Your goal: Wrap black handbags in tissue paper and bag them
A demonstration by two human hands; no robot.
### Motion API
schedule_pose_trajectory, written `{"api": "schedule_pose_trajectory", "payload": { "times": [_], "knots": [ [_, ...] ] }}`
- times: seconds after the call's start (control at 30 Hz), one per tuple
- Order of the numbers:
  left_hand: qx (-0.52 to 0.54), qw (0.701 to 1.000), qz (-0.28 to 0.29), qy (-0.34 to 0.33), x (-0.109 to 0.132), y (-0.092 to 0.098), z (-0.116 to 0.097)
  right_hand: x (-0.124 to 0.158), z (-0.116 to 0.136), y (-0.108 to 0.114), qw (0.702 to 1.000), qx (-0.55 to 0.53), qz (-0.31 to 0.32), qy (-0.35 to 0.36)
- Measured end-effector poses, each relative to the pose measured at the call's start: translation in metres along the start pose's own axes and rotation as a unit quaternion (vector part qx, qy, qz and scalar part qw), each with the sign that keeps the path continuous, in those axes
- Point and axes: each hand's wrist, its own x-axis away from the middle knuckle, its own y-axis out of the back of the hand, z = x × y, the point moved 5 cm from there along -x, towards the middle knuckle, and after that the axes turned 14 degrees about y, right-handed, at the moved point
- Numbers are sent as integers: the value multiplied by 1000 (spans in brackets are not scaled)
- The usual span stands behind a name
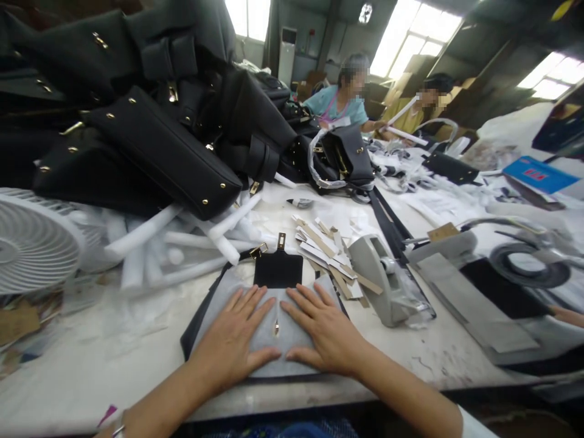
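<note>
A black handbag (194, 328) lies flat before me, its front covered by a pale grey protective sheet (292, 298). My left hand (235, 331) rests flat on the left half of the sheet, fingers spread. On the right half, my right hand (319, 328) presses down the same way, palm down and fingers apart. Between the hands a small gold clasp (276, 328) shows through a slit in the sheet. Above the fingertips, the bag's black flap (278, 269) extends away from me, ending in a tab with a gold metal plate (281, 241). A gold buckle (258, 250) sits beside it.
Black handbags (159, 152) are piled high at the left, above white foam tubes (141, 234) and a white fan (36, 243). Cardboard strips (333, 252) and a grey tape dispenser (381, 280) lie to the right. Two people (340, 100) work across the table.
</note>
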Motion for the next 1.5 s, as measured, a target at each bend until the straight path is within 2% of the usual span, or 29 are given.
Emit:
{"api": "schedule_pose_trajectory", "payload": {
  "times": [0.17, 0.27, 0.33, 0.43, 0.5, 0.63, 0.73, 0.83, 1.03, 1.2, 1.33, 1.5],
  "knots": [
    [45, 999, 18, 12, -1, -3, 0, 2, -5, -16, 1000, -19, -12, -2],
    [58, 997, 37, 28, -3, -7, 1, -1, -6, -5, 998, -62, -3, -7],
    [66, 996, 51, 33, -4, -11, 2, -7, -9, 9, 995, -93, -34, -26],
    [78, 994, 63, 37, -4, -14, 4, -27, -31, 35, 976, -100, -160, -111],
    [85, 994, 65, 36, -3, -15, 4, -48, -54, 45, 957, -82, -221, -170],
    [95, 993, 64, 38, -2, -13, 4, -94, -93, 49, 942, -88, -240, -219],
    [103, 991, 68, 43, -2, -14, 5, -111, -100, 53, 935, -109, -260, -216],
    [116, 990, 65, 44, -3, -17, 6, -105, -84, 61, 934, -118, -287, -177],
    [121, 992, 10, 34, -1, -16, 5, -59, -19, 60, 936, -62, -331, -108],
    [127, 991, -21, 29, -1, -6, -1, -28, 31, 40, 936, 35, -346, 43],
    [153, 987, -36, 36, 0, 0, -4, -15, 41, 17, 939, 49, -329, 91],
    [172, 983, -48, 48, 4, 1, -4, -15, 40, 2, 951, 27, -292, 97]
  ]
}}
